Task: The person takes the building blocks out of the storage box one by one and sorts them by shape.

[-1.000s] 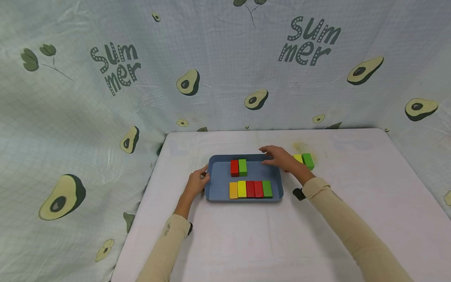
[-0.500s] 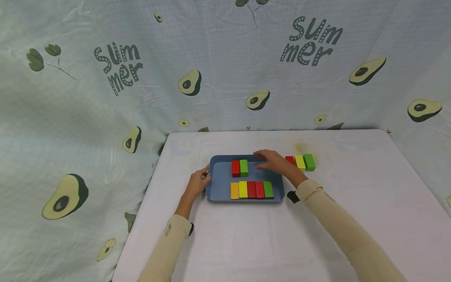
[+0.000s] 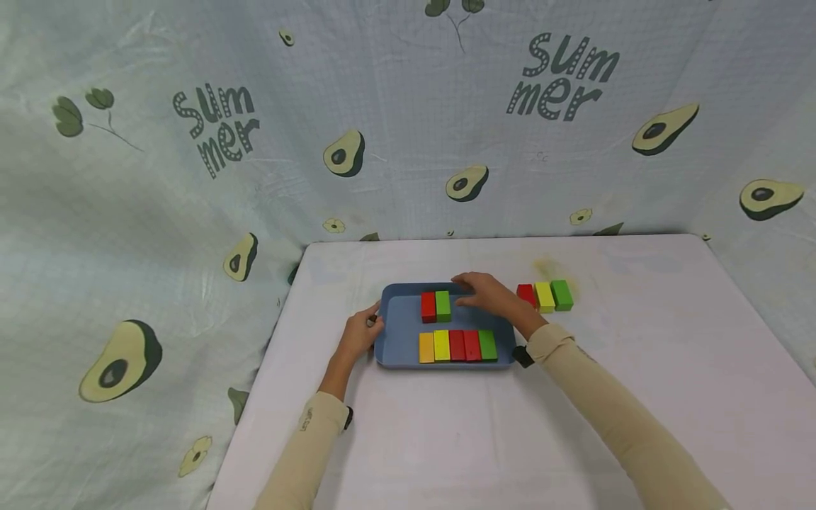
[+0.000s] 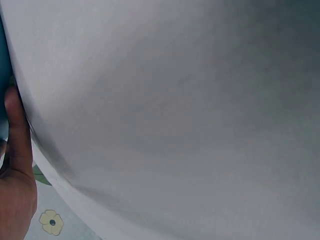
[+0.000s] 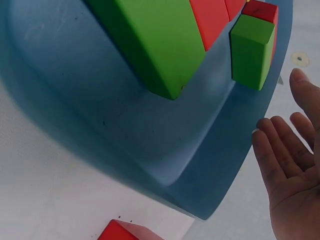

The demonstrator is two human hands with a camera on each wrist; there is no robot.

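Note:
A blue-grey tray [image 3: 398,347] lies on the table. My left hand [image 3: 358,333] holds its left end, thumb at the rim; in the left wrist view a straight finger [image 4: 20,135] runs along the outer wall. Over the tray's back right part my right hand [image 3: 487,294] is held with fingers apart and nothing between them. Just left of its fingertips stand a green block [image 3: 443,307] and a red block [image 3: 428,307], side by side near the back wall. Along the front wall, a row runs from orange [image 3: 426,348] through yellow [image 3: 442,346] and two reds to green [image 3: 487,345].
Right of the tray, on the table, sit a red block [image 3: 526,295], a yellow block [image 3: 545,297] and a green block [image 3: 562,295] in a line. A printed cloth [image 3: 395,198] hangs behind the table's back edge.
My right hand has moved left over the tray toward the red and green pair, uncovering the red block on the table. My left hand stays at the tray's left end.

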